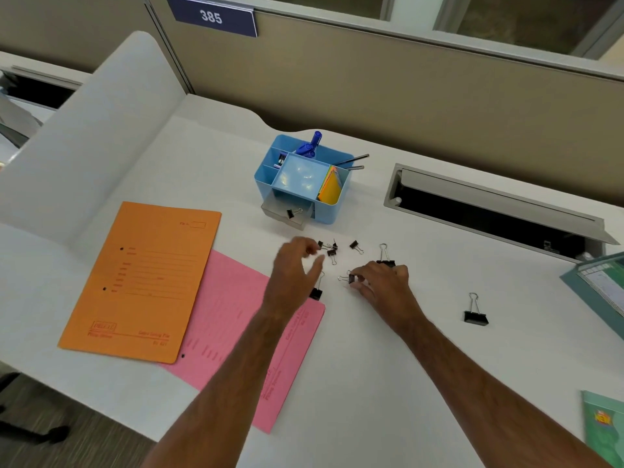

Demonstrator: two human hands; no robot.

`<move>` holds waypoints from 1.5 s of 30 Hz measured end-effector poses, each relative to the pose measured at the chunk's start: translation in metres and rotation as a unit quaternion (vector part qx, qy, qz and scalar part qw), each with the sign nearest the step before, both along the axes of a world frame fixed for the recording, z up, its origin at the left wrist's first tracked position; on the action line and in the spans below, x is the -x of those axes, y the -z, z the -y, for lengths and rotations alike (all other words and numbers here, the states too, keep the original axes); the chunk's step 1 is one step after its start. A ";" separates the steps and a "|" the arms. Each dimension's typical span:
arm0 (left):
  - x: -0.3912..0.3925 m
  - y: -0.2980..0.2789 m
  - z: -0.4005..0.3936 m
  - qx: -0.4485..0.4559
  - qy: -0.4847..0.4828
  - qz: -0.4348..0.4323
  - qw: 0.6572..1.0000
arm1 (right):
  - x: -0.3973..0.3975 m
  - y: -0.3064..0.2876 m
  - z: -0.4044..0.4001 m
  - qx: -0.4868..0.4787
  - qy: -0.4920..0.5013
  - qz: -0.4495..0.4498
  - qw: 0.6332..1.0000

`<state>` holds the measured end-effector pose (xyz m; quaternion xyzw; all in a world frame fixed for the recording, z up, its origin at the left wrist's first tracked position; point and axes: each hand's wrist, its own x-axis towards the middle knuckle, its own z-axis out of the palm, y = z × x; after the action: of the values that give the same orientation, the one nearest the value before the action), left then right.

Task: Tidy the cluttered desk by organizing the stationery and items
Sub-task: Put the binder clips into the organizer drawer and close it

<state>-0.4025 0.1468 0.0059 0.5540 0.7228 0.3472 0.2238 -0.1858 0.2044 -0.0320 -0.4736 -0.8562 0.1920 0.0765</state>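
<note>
A blue desk organiser (266, 184) stands mid-desk with pens, coloured notes and an open clear drawer (282, 214) holding one small binder clip (293, 212). Several small black binder clips (332, 249) lie scattered in front of it. My left hand (293, 275) hovers over them with fingers loosely curled, holding nothing I can see. A medium clip (316, 292) lies just under its palm edge. My right hand (381, 282) pinches a small clip (350, 278) on the desk. A large clip (385, 256) lies behind that hand, another large clip (475, 314) to the right.
An orange folder (141, 282) overlaps a pink folder (236, 315) on the left. A cable tray opening (489, 211) is recessed at the back right. Green booklets (601, 285) lie at the right edge. A white divider panel (84, 146) rises on the left.
</note>
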 end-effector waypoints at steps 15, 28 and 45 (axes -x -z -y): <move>-0.018 0.012 0.007 0.090 0.089 -0.034 0.991 | 0.006 -0.020 0.010 0.051 0.008 -0.086 0.995; 0.019 -0.018 -0.019 0.041 0.017 0.012 0.999 | 0.005 -0.014 -0.003 0.090 0.072 -0.135 0.984; 0.077 -0.016 -0.074 0.049 -0.092 -0.137 0.985 | -0.011 0.003 -0.007 0.061 0.061 0.034 0.996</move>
<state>-0.4799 0.2208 0.0221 0.5158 0.8109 0.2508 0.1163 -0.1744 0.2116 -0.0352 -0.5348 -0.8147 0.2222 0.0299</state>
